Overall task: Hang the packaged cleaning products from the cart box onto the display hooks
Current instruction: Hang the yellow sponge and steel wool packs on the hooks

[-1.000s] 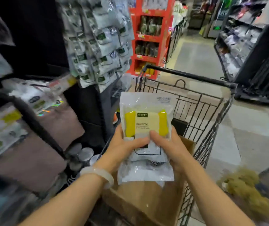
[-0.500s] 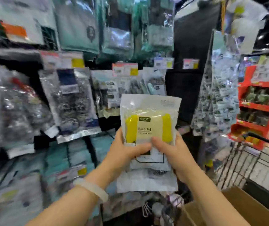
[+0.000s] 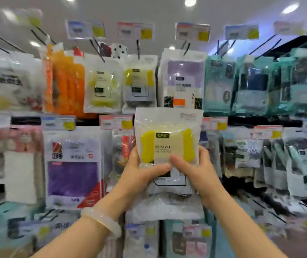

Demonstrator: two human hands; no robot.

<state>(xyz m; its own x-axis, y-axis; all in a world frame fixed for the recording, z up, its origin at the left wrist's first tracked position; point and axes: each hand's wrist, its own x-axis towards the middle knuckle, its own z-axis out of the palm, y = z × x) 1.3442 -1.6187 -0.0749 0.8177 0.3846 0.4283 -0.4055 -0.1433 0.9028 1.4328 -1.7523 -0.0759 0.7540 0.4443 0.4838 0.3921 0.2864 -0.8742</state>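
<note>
Pack (image 3: 167,146) pinched between left hand (image 3: 141,175) and right hand (image 3: 199,174), raised before matching packs (image 3: 139,84); next, likely threading its top hole onto that hook (image 3: 138,49).

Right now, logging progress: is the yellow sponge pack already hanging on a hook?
No, the yellow sponge pack is gripped by the left hand and right hand, below the hooks.

Blurred price tags (image 3: 137,31), perhaps 5

hung packs (image 3: 139,86) crowd top row, price tags (image 3: 136,31) over hooks
</note>
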